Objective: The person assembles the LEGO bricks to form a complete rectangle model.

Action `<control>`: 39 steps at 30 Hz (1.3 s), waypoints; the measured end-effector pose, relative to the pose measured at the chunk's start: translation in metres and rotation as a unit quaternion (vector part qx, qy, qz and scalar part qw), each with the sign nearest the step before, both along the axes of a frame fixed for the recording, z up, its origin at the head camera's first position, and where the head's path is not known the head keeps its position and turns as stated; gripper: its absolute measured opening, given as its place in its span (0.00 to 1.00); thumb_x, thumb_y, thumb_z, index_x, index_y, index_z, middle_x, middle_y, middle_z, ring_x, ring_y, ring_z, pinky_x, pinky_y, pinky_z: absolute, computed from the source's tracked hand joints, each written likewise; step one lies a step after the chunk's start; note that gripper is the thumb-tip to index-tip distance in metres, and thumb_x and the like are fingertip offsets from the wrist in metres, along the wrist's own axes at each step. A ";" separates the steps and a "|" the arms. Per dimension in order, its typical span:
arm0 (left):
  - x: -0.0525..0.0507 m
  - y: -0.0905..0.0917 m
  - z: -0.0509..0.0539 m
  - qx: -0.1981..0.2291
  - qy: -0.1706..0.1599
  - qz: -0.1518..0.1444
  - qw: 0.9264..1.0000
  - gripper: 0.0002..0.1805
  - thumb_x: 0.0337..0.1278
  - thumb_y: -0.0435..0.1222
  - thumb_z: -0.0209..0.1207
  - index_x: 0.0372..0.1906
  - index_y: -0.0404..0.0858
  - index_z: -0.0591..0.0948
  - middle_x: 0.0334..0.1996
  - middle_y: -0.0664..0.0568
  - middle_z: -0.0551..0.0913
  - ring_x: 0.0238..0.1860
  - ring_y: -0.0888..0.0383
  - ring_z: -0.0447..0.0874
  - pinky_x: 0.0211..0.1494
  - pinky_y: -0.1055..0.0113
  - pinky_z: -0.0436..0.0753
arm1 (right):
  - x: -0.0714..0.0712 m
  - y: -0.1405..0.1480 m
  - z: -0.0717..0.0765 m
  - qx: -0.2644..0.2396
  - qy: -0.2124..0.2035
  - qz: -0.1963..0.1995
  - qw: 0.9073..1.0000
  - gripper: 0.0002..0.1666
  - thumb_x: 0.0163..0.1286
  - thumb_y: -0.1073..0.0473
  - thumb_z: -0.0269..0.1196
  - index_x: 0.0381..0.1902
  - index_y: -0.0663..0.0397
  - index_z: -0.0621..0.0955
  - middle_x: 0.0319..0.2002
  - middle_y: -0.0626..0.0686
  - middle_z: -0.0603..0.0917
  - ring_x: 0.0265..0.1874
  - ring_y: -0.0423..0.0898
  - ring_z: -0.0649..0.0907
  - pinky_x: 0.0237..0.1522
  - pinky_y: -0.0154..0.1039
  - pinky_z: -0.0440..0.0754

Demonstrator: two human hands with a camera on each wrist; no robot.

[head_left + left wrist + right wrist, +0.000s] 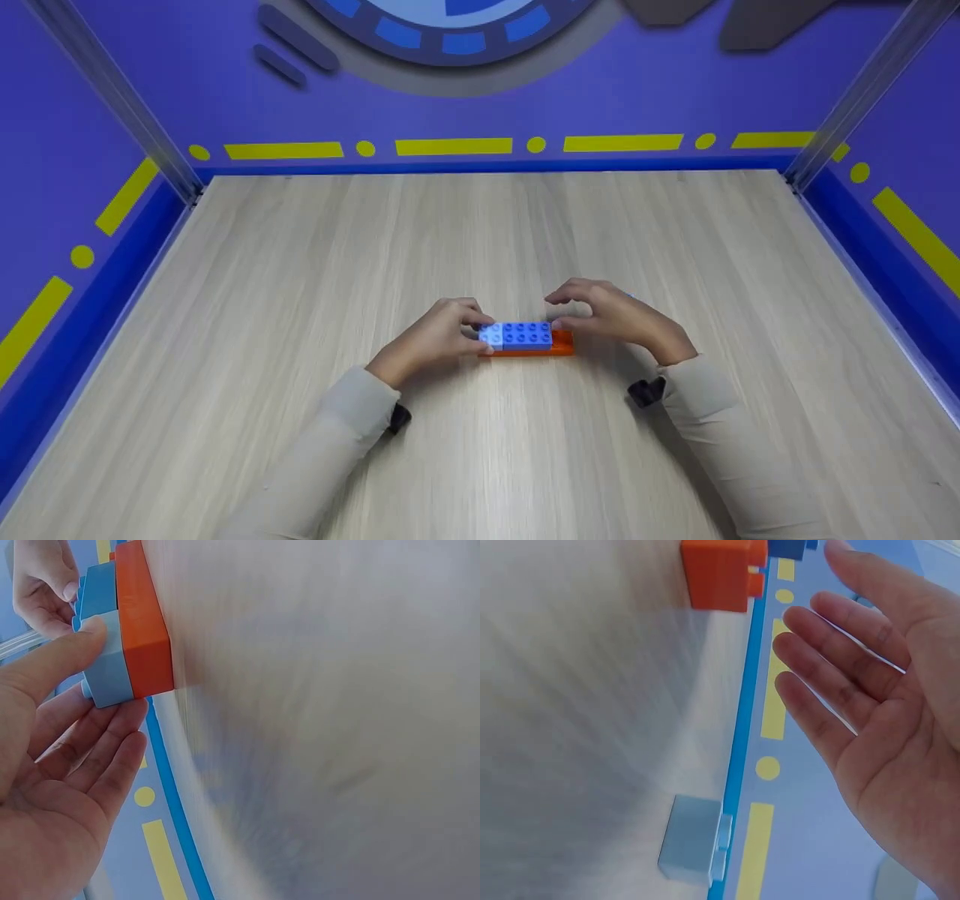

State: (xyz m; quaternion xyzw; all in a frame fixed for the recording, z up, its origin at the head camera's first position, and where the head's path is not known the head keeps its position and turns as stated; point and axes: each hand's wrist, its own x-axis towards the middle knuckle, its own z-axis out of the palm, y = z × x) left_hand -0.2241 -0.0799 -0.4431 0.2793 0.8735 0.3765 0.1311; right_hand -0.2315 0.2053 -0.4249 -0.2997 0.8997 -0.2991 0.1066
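From the head view, a left hand (442,334) pinches a light blue brick (490,336) at its near and far sides between thumb and fingers, probably to steady it. That brick and a darker blue brick (527,337) sit end to end atop an orange brick (562,346), midway between the worktop's (480,240) side edges, well apart from its far edge. The right hand (615,311) hovers by the stack's right end, fingers apart, holding nothing. The worktop is pale wood grain; behind its far edge stands a purple-blue wall (675,97) with yellow dashes (454,146). In the left wrist view, the pinched brick lies flush with the orange one's end. In the right wrist view, orange studs are exposed and a loose pale blue brick (691,838) rests apart on the worktop.
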 end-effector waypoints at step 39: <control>0.001 0.000 0.000 -0.011 -0.009 0.010 1.000 0.22 0.48 0.34 0.70 0.51 0.34 0.83 0.39 0.52 0.81 0.43 0.59 0.82 0.45 0.69 0.80 | -0.014 0.054 -0.012 0.040 0.047 -0.093 0.994 0.25 0.61 0.61 0.67 0.55 0.66 0.78 0.52 0.63 0.80 0.50 0.58 0.79 0.56 0.55 0.76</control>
